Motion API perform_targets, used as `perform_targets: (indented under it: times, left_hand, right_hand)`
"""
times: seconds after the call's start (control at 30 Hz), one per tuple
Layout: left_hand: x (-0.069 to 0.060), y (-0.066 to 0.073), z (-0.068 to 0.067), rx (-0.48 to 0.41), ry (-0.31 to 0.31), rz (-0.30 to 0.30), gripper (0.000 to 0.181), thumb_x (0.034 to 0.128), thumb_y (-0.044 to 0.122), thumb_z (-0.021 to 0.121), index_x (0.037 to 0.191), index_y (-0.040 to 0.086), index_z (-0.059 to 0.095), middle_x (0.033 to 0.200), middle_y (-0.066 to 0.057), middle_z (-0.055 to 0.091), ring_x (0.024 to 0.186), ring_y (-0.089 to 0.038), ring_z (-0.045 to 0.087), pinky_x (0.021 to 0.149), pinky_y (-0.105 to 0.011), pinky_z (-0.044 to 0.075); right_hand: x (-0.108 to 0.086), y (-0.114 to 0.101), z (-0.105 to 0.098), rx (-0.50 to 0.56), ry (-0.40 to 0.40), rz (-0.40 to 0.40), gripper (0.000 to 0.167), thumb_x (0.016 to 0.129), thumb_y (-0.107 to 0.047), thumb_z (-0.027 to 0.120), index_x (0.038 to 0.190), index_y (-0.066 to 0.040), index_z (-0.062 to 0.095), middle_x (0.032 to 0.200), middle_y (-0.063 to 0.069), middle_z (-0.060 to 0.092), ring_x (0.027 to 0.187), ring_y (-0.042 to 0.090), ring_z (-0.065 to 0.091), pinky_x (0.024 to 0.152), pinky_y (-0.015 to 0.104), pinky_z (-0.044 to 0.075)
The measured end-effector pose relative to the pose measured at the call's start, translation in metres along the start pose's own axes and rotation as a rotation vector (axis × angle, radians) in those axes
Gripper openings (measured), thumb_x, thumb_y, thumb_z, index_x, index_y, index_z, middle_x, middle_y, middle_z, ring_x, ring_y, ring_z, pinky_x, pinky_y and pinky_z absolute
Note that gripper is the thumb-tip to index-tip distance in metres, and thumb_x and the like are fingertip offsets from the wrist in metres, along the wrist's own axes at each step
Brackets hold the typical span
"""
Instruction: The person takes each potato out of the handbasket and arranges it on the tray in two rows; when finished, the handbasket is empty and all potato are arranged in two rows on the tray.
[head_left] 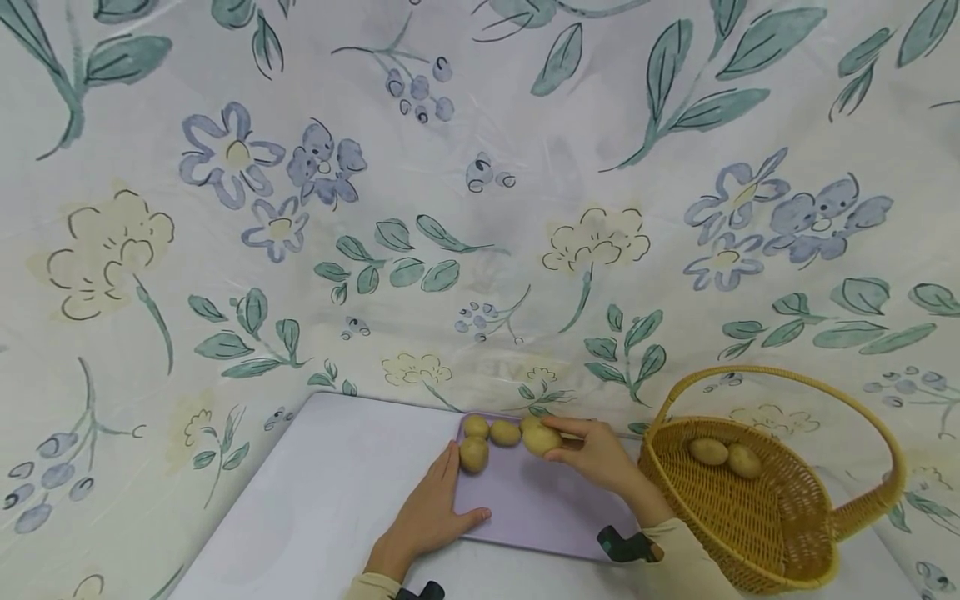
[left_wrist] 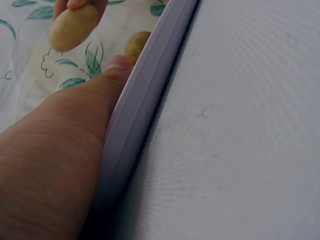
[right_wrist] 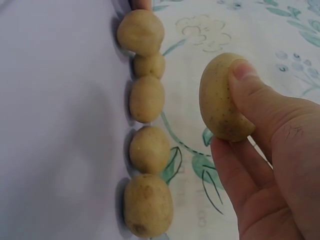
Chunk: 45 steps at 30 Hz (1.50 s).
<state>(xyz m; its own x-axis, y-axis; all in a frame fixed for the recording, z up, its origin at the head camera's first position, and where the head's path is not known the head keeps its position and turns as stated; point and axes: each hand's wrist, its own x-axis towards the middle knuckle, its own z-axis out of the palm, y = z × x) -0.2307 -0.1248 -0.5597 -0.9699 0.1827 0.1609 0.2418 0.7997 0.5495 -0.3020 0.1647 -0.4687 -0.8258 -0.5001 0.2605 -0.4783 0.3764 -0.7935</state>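
In the lower centre of the head view we see a light purple tray (head_left: 543, 512) on a white table (head_left: 322, 475). The right hand (head_left: 596, 458), right of centre, pinches a potato (head_left: 542, 440) between thumb and fingers, the grip just as wide as the potato itself. In the right wrist view we find this held potato at right of centre, raised off the tray and apart from the row of potatoes (right_wrist: 150, 149). That row has five, running from the top to the bottom of the frame along the tray's edge; in the head view the hand and the held potato cover part of it.

The left hand (head_left: 429, 518) rests at the tray's left edge, its fingers straight along the side and its thumb spread wide over the tray; we see no potato in it. Two more potatoes (head_left: 725, 456) sit side by side in the upper part of the woven basket (head_left: 768, 517), which has a tall handle (head_left: 795, 379) and stands at the lower right. Behind everything we see a pale cloth (head_left: 517, 258) with flowers and leaves.
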Motion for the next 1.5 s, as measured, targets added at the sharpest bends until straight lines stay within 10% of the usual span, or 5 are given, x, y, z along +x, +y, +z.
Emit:
perform_targets:
  times: [1.07, 1.5]
  left_hand:
    - [0.002, 0.001, -0.002, 0.008, -0.006, 0.007, 0.12, 0.0841, 0.071, 0.067, 0.161, -0.006, 0.015, 0.168, -0.025, 0.02, 0.156, -0.039, 0.025, 0.126, -0.051, 0.029]
    - [-0.002, 0.005, -0.005, 0.008, -0.01, 0.002, 0.12, 0.0843, 0.07, 0.067, 0.16, -0.008, 0.017, 0.167, -0.027, 0.021, 0.155, -0.04, 0.026, 0.125, -0.052, 0.03]
  right_hand:
    - [0.019, 0.016, 0.045, -0.159, 0.039, -0.157, 0.055, 0.074, -0.004, 0.087, 0.125, 0.003, 0.07, 0.129, 0.023, 0.069, 0.111, 0.036, 0.071, 0.087, 0.025, 0.061]
    - [0.021, 0.015, 0.062, -0.141, 0.007, -0.027, 0.052, 0.078, -0.007, 0.085, 0.127, 0.002, 0.069, 0.131, 0.021, 0.068, 0.118, 0.036, 0.068, 0.095, 0.033, 0.06]
